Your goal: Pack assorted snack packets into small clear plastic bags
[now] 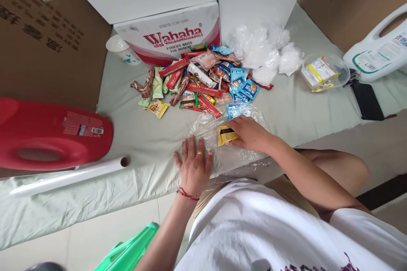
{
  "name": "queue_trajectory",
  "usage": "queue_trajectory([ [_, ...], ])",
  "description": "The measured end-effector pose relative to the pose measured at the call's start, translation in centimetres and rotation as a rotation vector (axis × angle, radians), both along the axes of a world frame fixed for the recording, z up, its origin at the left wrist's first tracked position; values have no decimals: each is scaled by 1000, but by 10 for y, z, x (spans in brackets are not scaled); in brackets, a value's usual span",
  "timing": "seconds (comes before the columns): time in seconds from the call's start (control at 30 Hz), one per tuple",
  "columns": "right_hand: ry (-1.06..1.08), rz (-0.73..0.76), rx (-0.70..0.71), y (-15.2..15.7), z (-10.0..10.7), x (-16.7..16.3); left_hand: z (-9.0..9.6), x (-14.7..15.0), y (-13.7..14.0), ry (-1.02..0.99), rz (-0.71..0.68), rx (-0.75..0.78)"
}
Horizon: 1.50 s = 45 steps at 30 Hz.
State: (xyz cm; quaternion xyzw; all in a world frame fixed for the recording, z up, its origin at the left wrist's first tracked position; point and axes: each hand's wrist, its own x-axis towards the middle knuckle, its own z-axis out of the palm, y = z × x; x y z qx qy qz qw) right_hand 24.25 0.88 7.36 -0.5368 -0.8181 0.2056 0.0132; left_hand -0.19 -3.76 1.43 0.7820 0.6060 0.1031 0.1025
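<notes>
My left hand lies flat with fingers spread on the near left part of a clear plastic film sheet. On that film, my right hand grips a small yellow snack packet with a dark band by its right end. Just beyond the hands is a heap of wrapped snacks, among them red-wrapped bars and blue snack packets. One blue packet lies at the film's far edge, near my right fingers. A yellow cookie packet sits at the heap's left front.
A Wahaha carton stands behind the heap, beside crumpled clear plastic bundles. To the left are a red jug and a film roll. A plastic tub, phone and white jug are at right.
</notes>
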Motion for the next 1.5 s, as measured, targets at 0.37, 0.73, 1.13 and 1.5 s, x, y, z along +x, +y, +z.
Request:
queue_trajectory([
  [0.37, 259, 2, 181, -46, -7, 39, -3, -66, -3, -198, -212, 380],
  [0.73, 122, -23, 213, -132, -75, 89, -28, -74, -33, -116, -629, 218],
  [1.13, 637, -460, -165, -39, -6, 93, 20, -52, 43, -554, -89, -75],
  [1.5, 351, -580, -187, 18, -28, 78, 19, -46, 48, -426, 422, 430],
])
